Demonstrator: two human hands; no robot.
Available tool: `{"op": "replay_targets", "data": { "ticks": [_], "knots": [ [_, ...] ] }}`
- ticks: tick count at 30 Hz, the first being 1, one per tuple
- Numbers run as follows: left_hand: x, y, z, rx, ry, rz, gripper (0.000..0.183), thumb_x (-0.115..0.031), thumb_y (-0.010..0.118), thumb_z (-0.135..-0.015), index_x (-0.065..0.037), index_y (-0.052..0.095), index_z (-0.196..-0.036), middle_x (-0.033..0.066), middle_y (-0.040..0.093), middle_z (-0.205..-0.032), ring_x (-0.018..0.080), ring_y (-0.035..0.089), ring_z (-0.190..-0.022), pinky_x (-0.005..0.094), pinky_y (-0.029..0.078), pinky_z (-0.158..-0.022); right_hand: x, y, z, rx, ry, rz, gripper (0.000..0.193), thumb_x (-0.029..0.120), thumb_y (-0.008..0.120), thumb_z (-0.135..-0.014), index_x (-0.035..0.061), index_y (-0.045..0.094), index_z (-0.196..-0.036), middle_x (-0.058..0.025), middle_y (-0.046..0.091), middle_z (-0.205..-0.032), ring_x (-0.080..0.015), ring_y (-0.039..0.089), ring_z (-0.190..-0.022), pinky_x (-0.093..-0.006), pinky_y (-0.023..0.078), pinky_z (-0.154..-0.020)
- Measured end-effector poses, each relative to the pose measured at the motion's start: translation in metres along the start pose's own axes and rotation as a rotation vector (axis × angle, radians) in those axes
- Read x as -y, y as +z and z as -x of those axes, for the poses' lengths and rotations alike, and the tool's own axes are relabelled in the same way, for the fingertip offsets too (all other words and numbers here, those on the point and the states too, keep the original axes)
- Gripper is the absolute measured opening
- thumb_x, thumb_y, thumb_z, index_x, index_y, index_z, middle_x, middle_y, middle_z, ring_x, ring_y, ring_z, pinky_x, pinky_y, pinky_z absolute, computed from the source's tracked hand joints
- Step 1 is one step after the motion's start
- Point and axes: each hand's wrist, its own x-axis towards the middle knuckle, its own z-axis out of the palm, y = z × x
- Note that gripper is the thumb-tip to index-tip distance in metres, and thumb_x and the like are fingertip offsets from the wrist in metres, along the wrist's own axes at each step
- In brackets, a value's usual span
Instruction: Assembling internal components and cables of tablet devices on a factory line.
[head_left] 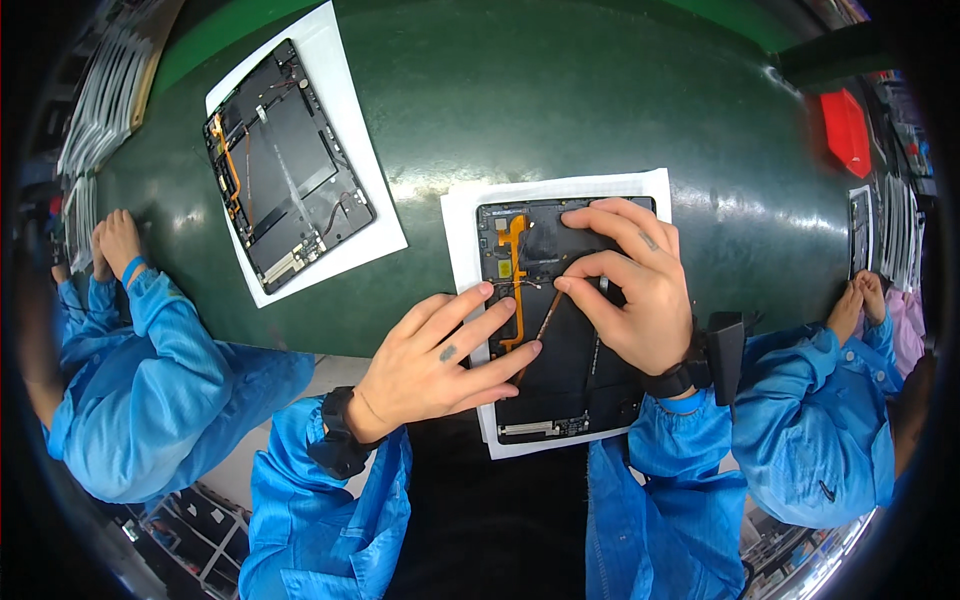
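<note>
An opened tablet [562,375] with a black interior lies in front of me on a white sheet [461,235]. An orange flex cable [517,262] runs along its left side. Between my hands a thin brown cable [548,318] slants across the interior. Thumb and index finger of my right hand [645,305] pinch its upper end. My left hand [425,365] lies across the tablet's left edge, fingers spread; one fingertip touches the brown cable lower down, and the others rest near the orange one.
A second opened tablet [290,165] lies on white sheets at the back left of the green table [450,110]. A red object [846,133] stands far right. People in blue sleeves work at left [170,340] and right [815,420], close beside me.
</note>
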Motion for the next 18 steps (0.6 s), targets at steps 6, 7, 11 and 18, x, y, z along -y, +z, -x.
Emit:
{"op": "replay_targets", "data": {
  "ticks": [6,7,11,18],
  "knots": [
    [0.0011,0.0,0.0015,0.028,0.012,-0.032,0.047,-0.057,0.076,-0.085,-0.037,0.076,-0.127,0.0072,0.058,-0.142,0.0328,0.051,-0.137,0.0458,0.053,-0.099,-0.0015,0.0002,-0.0011,-0.007,-0.014,0.004,0.01,0.012,0.084,-0.077,0.0094,0.075,-0.08,-0.0014,0.072,-0.127,-0.0275,0.059,-0.127,-0.0423,0.04,-0.101],
    [0.0013,0.0002,0.0011,0.03,0.014,-0.032,0.047,-0.057,0.076,-0.085,-0.037,0.076,-0.127,0.0072,0.058,-0.142,0.0328,0.051,-0.137,0.0458,0.053,-0.099,-0.0019,0.0001,-0.001,-0.009,-0.012,0.004,0.01,0.012,0.084,-0.077,0.0094,0.075,-0.08,-0.0014,0.072,-0.127,-0.0275,0.059,-0.127,-0.0423,0.04,-0.101],
    [0.0014,0.0009,0.0012,0.037,0.013,-0.036,0.046,-0.057,0.076,-0.085,-0.037,0.076,-0.126,0.0072,0.058,-0.142,0.0327,0.051,-0.137,0.0458,0.053,-0.099,-0.003,0.0016,0.0,-0.01,-0.013,-0.004,0.01,0.011,0.084,-0.077,0.0094,0.075,-0.08,-0.0014,0.072,-0.127,-0.0277,0.059,-0.127,-0.0426,0.04,-0.1],
    [0.0015,0.0009,0.0001,0.034,0.022,-0.049,0.047,-0.057,0.077,-0.083,-0.036,0.076,-0.126,0.0066,0.059,-0.14,0.0325,0.052,-0.136,0.0452,0.054,-0.099,-0.0025,0.0019,0.001,-0.01,-0.016,0.002,0.014,0.009,0.086,-0.074,0.0097,0.074,-0.081,-0.0047,0.073,-0.127,-0.0294,0.059,-0.128,-0.0416,0.041,-0.102]
  ]
}}
